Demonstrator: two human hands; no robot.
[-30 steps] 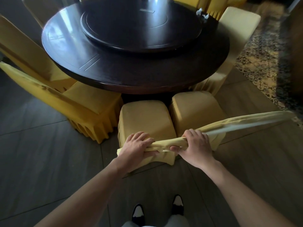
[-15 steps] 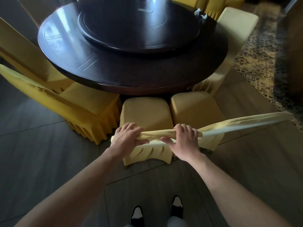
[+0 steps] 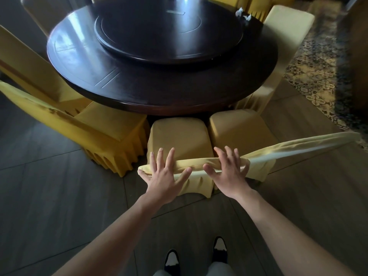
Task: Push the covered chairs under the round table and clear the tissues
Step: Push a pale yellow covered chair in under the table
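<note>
the round surface (image 3: pixel 163 92) lies beyond both hands. the covered chair (image 3: pixel 179 140) under them looks heavy but slides; its padded top rail is the hold. left hand (image 3: pixel 165 176) and right hand (image 3: pixel 229 172) rest spread flat there. light, probably crumpled tissues (image 3: pixel 243 14) sit far ahead-right.

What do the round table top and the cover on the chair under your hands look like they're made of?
Round table: looks like dark wood with a glossy lacquer, since it mirrors window light; veneer or solid, can't tell. Chair cover: matte yellow fabric, probably stretchy, since it hugs the seat and wrinkles at the top rail.
</note>
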